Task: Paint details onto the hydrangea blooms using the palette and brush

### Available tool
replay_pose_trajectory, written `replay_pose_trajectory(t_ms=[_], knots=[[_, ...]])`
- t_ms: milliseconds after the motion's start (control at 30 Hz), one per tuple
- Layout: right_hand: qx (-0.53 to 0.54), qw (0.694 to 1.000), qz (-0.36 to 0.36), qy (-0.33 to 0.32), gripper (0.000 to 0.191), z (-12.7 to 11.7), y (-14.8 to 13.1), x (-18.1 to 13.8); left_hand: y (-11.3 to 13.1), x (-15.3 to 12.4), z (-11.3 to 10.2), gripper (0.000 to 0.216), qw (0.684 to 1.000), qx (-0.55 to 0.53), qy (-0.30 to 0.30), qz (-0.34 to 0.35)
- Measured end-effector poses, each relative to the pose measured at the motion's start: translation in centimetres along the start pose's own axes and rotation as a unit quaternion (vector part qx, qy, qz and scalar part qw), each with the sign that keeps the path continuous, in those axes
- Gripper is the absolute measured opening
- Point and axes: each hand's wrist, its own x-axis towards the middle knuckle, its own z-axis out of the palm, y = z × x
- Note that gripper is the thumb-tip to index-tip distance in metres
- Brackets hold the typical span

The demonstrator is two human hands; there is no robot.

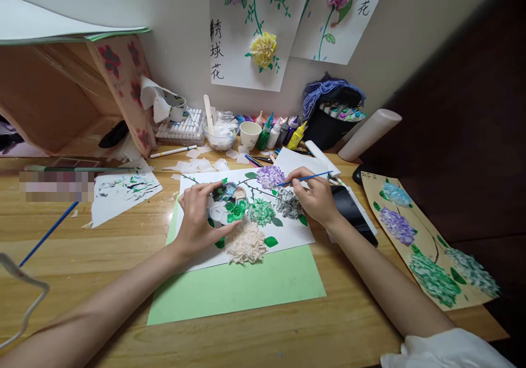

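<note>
My left hand [195, 214] spans a round paint palette [218, 212] with green, dark and pale paint in its wells, thumb on the near side and fingers on the far side. My right hand [313, 197] grips a thin blue paintbrush [306, 178], its tip at the lower edge of a purple paper-petal flower [270, 176]. That flower sits on a white sheet [287, 236] with painted stems and leaves. Beside it are a green flower [262, 211], a grey-black flower [289, 202] and a large cream flower [245, 243]. The palette covers part of the sheet.
Under the sheet lies light green paper [238, 296]. Behind stand a small cup [250, 135], a bowl of scraps [221, 135] and paint bottles [266, 132]. A black tablet-like slab [353, 214] and a finished flower picture [429, 242] lie right; a paint-smeared sheet [123, 195] lies left.
</note>
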Motion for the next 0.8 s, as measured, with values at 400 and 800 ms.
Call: replay_pose_trajectory(t_ms=[400, 800], knots=[[0.116, 0.979, -0.158, -0.054, 0.024, 1.2, -6.0, -1.4, 0.0, -0.3, 0.1, 0.076, 1.0, -0.013, -0.012, 0.001], [0.056, 0.977, -0.18, -0.103, 0.023, 2.4, -5.7, -1.6, 0.1, -0.3, 0.1, 0.076, 0.999, -0.025, -0.024, 0.0]])
